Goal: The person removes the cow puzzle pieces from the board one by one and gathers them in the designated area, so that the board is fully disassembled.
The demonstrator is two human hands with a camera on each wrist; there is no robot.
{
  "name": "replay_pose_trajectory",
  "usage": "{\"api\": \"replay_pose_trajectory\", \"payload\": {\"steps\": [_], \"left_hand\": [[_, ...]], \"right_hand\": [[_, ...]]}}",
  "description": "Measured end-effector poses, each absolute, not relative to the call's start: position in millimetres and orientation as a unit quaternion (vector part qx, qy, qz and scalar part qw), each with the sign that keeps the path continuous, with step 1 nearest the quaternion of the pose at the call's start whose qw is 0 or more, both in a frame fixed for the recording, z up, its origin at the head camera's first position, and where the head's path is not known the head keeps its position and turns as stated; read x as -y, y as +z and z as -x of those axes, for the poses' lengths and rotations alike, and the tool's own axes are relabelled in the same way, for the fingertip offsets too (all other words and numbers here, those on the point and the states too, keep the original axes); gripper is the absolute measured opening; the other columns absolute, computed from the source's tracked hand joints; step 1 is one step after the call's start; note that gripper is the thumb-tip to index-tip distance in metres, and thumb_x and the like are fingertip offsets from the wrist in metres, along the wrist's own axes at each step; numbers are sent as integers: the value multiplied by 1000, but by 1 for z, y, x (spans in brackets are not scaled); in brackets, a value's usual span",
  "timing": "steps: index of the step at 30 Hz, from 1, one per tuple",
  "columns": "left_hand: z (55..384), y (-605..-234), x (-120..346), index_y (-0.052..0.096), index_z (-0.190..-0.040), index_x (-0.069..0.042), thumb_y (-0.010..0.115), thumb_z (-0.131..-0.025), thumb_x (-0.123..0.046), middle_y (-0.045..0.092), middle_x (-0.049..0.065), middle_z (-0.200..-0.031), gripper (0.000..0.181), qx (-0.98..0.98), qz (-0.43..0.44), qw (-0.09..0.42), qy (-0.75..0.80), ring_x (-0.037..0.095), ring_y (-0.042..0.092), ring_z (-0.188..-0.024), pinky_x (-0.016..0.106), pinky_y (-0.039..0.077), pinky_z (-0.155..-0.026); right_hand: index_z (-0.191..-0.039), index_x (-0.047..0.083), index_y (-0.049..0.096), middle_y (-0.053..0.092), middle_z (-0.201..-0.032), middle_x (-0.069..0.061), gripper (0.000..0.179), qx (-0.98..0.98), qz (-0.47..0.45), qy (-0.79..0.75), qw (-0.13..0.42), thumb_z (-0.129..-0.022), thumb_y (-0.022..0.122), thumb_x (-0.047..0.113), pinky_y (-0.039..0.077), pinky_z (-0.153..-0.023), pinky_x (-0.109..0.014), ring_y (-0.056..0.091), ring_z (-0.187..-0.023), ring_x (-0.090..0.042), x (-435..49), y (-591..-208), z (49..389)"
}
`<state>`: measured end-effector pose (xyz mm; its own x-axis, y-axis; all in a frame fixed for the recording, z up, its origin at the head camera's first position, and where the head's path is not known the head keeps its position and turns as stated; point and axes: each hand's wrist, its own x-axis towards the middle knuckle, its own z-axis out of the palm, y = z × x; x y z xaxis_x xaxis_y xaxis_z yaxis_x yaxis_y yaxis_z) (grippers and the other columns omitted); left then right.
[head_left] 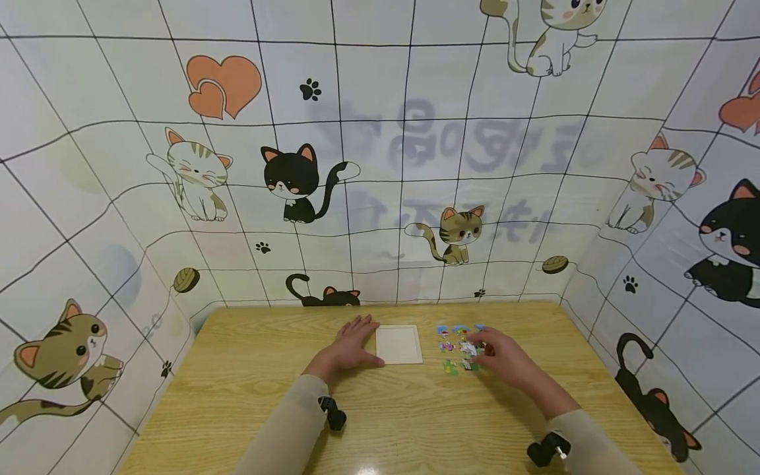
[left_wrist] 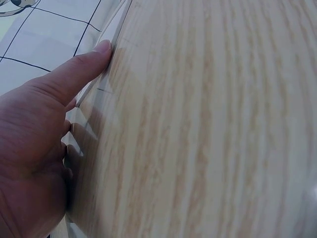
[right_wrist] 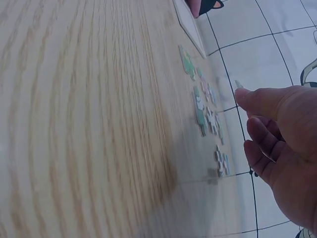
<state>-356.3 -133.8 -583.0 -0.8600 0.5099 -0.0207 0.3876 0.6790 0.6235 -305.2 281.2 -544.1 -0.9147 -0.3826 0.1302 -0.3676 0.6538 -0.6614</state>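
Observation:
A pale, shallow rectangular puzzle tray (head_left: 399,344) lies flat on the table. Along its left side rests my left hand (head_left: 350,346), fingers extended toward the far corner. The thumb (left_wrist: 101,48) presses the tray's near edge in the left wrist view. To the tray's right are several colourful jigsaw pieces (head_left: 450,367), spread apart in loose rows. My right hand (head_left: 501,353) hovers just over them. In the right wrist view, a small puzzle piece (right_wrist: 238,84) shows at the thumb tip, pinched against fingers mostly hidden behind it; its picture cannot be made out.
The wooden table (head_left: 267,343) ends at the back against a white cloth wall (head_left: 374,257) printed with a grid and cartoon cats. Similar cloth encloses the left and right sides. A black wrist camera (head_left: 334,415) sits on the left sleeve, another (head_left: 546,450) on the right.

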Motion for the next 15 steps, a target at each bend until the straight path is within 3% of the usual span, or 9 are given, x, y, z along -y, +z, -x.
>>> {"api": "replay_pose_trajectory", "payload": {"steps": [6, 12, 15], "left_hand": [[363, -594, 136, 39, -172, -11, 88, -90, -58, 20, 19, -183, 107, -911, -251, 87, 315, 44, 8, -169, 68, 4, -134], [364, -595, 136, 40, -171, -8, 90, -89, -55, 21, 21, -182, 107, -909, -250, 88, 323, 46, 9, -169, 68, 4, -134], [367, -601, 136, 39, -172, -11, 88, -89, -57, 20, 18, -183, 107, -912, -248, 87, 315, 43, 8, -170, 66, 4, -134]], "right_hand": [[-142, -3, 70, 68, -123, -10, 42, -909, 195, -368, 17, -102, 80, 7, 50, -67, -30, 55, -87, -14, -294, -547, 302], [-140, 0, 72, 69, -123, -8, 40, -916, 182, -357, 15, -101, 82, 9, 51, -69, -30, 57, -89, -14, -302, -550, 299], [-139, 0, 72, 70, -124, -9, 40, -918, 177, -354, 17, -101, 82, 8, 51, -69, -31, 57, -90, -17, -303, -549, 296]]}}
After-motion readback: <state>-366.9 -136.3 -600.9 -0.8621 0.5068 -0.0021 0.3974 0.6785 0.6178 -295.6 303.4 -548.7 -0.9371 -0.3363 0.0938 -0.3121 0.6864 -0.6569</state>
